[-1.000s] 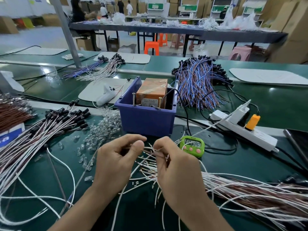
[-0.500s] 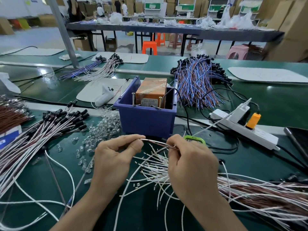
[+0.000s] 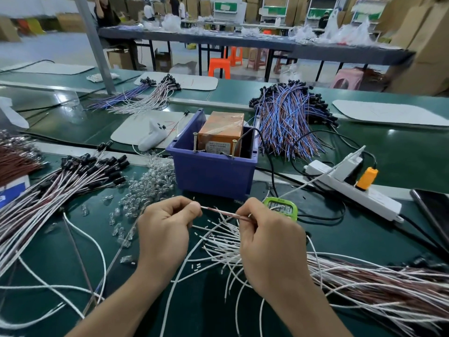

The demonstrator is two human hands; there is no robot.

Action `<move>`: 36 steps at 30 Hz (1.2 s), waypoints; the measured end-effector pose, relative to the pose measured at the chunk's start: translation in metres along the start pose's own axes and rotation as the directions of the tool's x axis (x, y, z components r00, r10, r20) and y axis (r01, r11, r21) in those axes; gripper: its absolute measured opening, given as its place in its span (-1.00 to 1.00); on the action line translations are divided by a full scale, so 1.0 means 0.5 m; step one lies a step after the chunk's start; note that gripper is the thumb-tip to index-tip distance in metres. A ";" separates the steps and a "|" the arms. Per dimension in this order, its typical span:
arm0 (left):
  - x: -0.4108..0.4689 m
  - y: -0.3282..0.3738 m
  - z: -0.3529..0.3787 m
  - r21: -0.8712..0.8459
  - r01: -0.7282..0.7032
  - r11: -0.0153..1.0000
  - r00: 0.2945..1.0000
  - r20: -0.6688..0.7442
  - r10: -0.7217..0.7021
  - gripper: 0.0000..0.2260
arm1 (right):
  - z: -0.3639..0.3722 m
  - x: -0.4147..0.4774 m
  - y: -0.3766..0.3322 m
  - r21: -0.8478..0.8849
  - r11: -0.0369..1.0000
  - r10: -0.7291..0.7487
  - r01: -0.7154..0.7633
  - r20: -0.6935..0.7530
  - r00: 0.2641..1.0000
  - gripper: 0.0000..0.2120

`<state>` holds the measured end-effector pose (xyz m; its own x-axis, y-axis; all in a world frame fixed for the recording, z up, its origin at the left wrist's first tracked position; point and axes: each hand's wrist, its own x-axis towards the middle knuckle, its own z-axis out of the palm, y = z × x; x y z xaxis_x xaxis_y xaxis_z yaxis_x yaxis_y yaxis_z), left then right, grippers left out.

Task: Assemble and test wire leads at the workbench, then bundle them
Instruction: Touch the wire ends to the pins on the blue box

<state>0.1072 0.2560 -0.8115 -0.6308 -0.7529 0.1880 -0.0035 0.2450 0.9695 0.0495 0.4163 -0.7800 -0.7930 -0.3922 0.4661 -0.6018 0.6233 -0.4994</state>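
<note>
My left hand (image 3: 165,229) and my right hand (image 3: 269,242) pinch the two ends of one thin red-and-white wire lead (image 3: 223,212), stretched between them above the green bench. Below it lies a fan of loose white and brown leads (image 3: 340,276) running off to the right. To the left sits a heap of finished leads with black caps (image 3: 73,176). Small clear LED parts (image 3: 145,188) are scattered between that heap and the blue bin (image 3: 213,173), which holds an orange box (image 3: 222,132) with two upright screws.
A green timer (image 3: 281,207) lies behind my right hand. A white power strip (image 3: 352,188) with an orange plug runs at the right. A bundle of blue and brown leads (image 3: 289,117) lies behind the bin. Long white cables (image 3: 80,242) loop at the front left.
My hands have drawn apart and lifted slightly, pulling the single lead taut between them; a second ago they were close together over the wire ends.
</note>
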 end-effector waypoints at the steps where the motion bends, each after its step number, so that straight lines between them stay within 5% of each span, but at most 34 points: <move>1: -0.004 0.003 0.003 0.021 -0.013 1.000 1.000 -0.011 0.013 -0.81 | -0.001 0.000 0.001 0.002 1.000 0.001 -0.001 0.005 1.000 -0.83; 12: -0.007 0.005 0.009 -0.074 0.035 0.997 0.994 -0.096 -0.043 -0.82 | -0.008 -0.009 -0.019 -0.009 0.998 -0.068 0.068 -0.034 0.997 -0.80; 16: 0.024 -0.003 -0.025 -0.015 0.074 0.997 0.960 -0.271 -0.075 -0.82 | -0.025 -0.001 0.005 0.009 1.000 0.008 -0.008 -0.082 0.997 -0.80; 20: 0.003 0.012 -0.028 0.376 -0.120 0.919 0.962 -0.184 0.200 -0.54 | -0.024 0.004 0.010 0.041 0.998 0.042 -0.039 -0.081 0.996 -0.82; 22: -0.016 0.019 -0.012 0.427 -0.261 0.866 0.954 -0.026 0.300 -0.67 | -0.014 -0.002 0.003 0.080 0.996 0.045 -0.043 -0.016 0.999 -0.84; 24: -0.030 0.025 0.005 0.284 -0.359 0.889 0.932 0.152 0.328 -0.91 | -0.006 -0.006 0.005 0.113 0.993 0.044 -0.047 0.030 0.999 -0.86; 25: -0.037 0.026 0.013 0.179 -0.336 0.925 0.930 0.217 0.296 -0.86 | -0.004 -0.005 0.008 0.133 0.990 0.036 -0.042 0.047 0.998 -0.86; 28: -0.049 0.031 0.031 -0.128 -0.092 0.988 0.944 0.305 0.127 -0.81 | 0.000 -0.002 0.008 0.224 0.974 0.003 -0.030 0.119 0.993 -0.84; 31: -0.037 0.032 0.035 -0.294 0.062 0.954 0.962 0.273 0.021 -0.91 | 0.003 -0.002 0.003 0.305 0.952 -0.039 -0.027 0.210 0.977 -0.90; 36: -0.002 0.042 0.022 -0.345 0.134 0.929 0.990 0.079 -0.114 -0.74 | -0.026 0.012 0.012 0.412 0.910 -0.047 -0.037 0.192 0.980 -0.74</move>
<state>0.0991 0.2685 -0.7930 -0.6853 -0.7254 0.0636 0.1799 -0.0840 0.9801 0.0421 0.4267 -0.7706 -0.7673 -0.5435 0.3405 -0.5576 0.3030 -0.7728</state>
